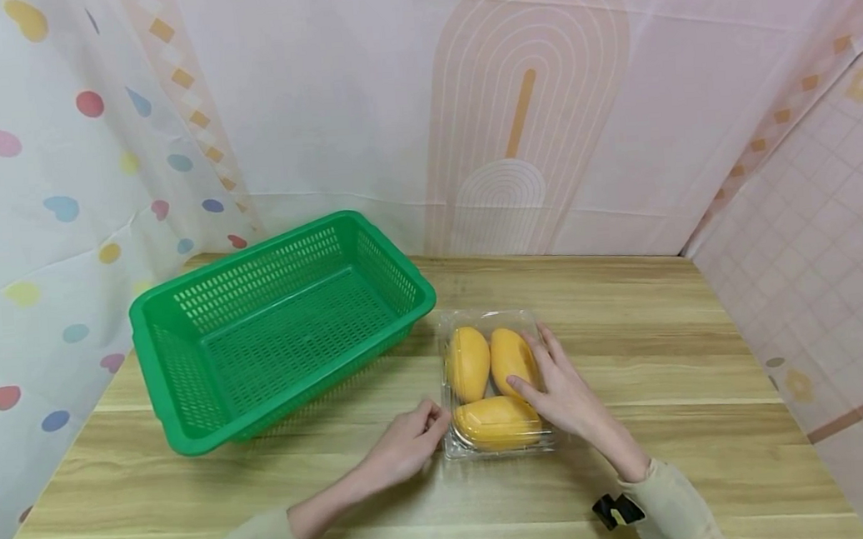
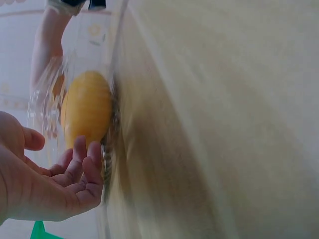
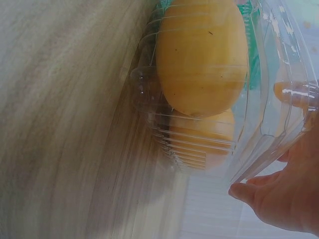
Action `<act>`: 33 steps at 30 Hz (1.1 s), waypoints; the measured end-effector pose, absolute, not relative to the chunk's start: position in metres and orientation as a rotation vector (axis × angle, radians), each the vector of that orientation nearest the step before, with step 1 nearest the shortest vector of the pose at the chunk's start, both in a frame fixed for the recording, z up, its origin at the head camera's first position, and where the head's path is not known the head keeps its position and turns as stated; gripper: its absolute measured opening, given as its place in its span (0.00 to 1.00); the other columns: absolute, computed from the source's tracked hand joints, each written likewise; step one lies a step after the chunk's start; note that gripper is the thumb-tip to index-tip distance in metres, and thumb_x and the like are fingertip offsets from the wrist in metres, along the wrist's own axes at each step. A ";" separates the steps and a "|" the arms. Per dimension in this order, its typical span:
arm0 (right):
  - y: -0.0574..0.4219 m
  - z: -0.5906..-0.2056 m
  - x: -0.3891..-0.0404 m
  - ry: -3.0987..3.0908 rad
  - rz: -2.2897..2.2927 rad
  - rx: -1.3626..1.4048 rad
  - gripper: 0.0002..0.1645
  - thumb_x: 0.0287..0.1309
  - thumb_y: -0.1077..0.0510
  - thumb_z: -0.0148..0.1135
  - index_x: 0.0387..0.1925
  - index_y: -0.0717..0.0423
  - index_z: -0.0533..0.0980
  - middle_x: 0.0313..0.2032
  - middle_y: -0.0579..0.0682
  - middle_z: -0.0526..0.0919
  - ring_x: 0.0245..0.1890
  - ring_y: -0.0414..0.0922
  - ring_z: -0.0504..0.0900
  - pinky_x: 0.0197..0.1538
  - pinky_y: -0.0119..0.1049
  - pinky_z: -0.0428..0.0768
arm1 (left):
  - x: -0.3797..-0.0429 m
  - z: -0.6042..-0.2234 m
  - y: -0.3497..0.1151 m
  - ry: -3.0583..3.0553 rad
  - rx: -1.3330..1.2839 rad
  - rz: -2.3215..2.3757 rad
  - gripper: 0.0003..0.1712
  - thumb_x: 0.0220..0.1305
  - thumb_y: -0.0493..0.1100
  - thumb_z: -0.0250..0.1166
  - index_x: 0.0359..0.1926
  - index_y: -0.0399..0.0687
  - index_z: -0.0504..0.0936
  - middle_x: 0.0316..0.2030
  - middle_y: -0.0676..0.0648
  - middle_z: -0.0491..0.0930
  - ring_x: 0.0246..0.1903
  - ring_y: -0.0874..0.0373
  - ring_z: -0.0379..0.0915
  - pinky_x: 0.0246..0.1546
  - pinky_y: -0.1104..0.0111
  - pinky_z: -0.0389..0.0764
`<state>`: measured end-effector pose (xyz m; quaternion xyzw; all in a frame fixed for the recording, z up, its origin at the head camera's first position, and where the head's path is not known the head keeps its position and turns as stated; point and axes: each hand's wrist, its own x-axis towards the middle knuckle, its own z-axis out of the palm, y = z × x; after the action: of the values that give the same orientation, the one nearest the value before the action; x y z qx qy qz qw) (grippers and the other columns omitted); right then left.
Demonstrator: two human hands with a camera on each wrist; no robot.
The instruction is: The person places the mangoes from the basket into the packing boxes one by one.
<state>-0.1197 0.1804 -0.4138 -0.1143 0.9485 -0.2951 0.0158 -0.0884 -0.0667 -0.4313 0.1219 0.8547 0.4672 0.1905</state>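
A clear plastic clamshell box point(image 1: 453, 322) lies on the wooden table with three yellow mangoes inside. Two mangoes, the left one point(image 1: 470, 364) and the right one point(image 1: 511, 356), lie at the back, and one mango point(image 1: 497, 423) lies crosswise in front. My right hand point(image 1: 566, 389) grips the box's lid at its right side, thumb over the top, as the right wrist view point(image 3: 291, 186) also shows. At the box's front left edge is my left hand point(image 1: 406, 442). Its fingers are loosely bent, with a gap between thumb and fingertips in the left wrist view.
A green perforated plastic basket point(image 1: 302, 408) stands on the table to the left of the box; nothing is seen in it. Patterned cloth point(image 1: 329, 101) hangs behind the table and at both sides. The wooden table point(image 1: 678, 352) extends to the right.
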 end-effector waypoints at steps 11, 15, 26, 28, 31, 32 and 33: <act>0.181 -0.415 -0.120 2.946 -0.910 -0.355 0.45 0.63 0.40 0.54 0.73 0.55 0.51 0.74 0.62 0.43 0.70 0.66 0.54 0.61 0.66 0.64 | -0.071 -0.439 -0.066 2.406 0.403 1.365 0.17 0.70 0.53 0.52 0.34 0.44 0.74 0.14 0.53 0.69 0.13 0.65 0.63 0.18 0.74 0.66; 0.181 -0.415 -0.120 2.942 -0.911 -0.355 0.45 0.63 0.40 0.54 0.73 0.56 0.51 0.74 0.62 0.43 0.70 0.65 0.53 0.61 0.66 0.64 | -0.068 -0.442 -0.063 2.390 0.395 1.414 0.19 0.69 0.53 0.54 0.31 0.43 0.74 0.12 0.55 0.66 0.11 0.67 0.61 0.16 0.74 0.64; 0.180 -0.415 -0.120 2.922 -0.912 -0.346 0.45 0.64 0.39 0.53 0.73 0.54 0.50 0.74 0.61 0.41 0.71 0.65 0.51 0.63 0.66 0.62 | -0.066 -0.448 -0.053 2.415 0.313 1.557 0.14 0.66 0.41 0.52 0.27 0.37 0.74 0.22 0.44 0.78 0.22 0.67 0.66 0.25 0.75 0.66; 0.180 -0.415 -0.120 2.921 -0.914 -0.346 0.45 0.64 0.39 0.53 0.73 0.54 0.50 0.75 0.60 0.41 0.71 0.64 0.51 0.63 0.66 0.62 | -0.065 -0.448 -0.053 2.409 0.304 1.545 0.14 0.67 0.41 0.51 0.28 0.36 0.74 0.21 0.45 0.76 0.21 0.67 0.64 0.23 0.75 0.65; 0.180 -0.415 -0.120 2.923 -0.921 -0.345 0.45 0.64 0.39 0.53 0.73 0.54 0.50 0.75 0.60 0.41 0.71 0.65 0.51 0.63 0.66 0.63 | -0.065 -0.447 -0.052 2.406 0.308 1.511 0.13 0.67 0.40 0.50 0.29 0.36 0.73 0.20 0.50 0.71 0.20 0.66 0.61 0.20 0.75 0.64; 0.180 -0.415 -0.120 2.924 -0.921 -0.346 0.45 0.64 0.39 0.53 0.73 0.54 0.50 0.75 0.60 0.41 0.71 0.65 0.52 0.62 0.66 0.63 | -0.065 -0.446 -0.051 2.409 0.310 1.499 0.13 0.67 0.40 0.50 0.30 0.37 0.73 0.20 0.51 0.69 0.19 0.65 0.60 0.20 0.75 0.64; 0.180 -0.415 -0.120 2.925 -0.924 -0.345 0.45 0.64 0.39 0.53 0.73 0.54 0.50 0.75 0.60 0.41 0.71 0.65 0.52 0.62 0.66 0.63 | -0.065 -0.446 -0.051 2.408 0.311 1.492 0.12 0.67 0.40 0.49 0.30 0.37 0.72 0.19 0.52 0.67 0.19 0.65 0.60 0.19 0.74 0.63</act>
<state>-0.1203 0.1801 -0.4154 -0.1119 0.9472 -0.2992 0.0273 -0.0651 -0.0511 -0.4456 0.1079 0.8361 0.5179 0.1453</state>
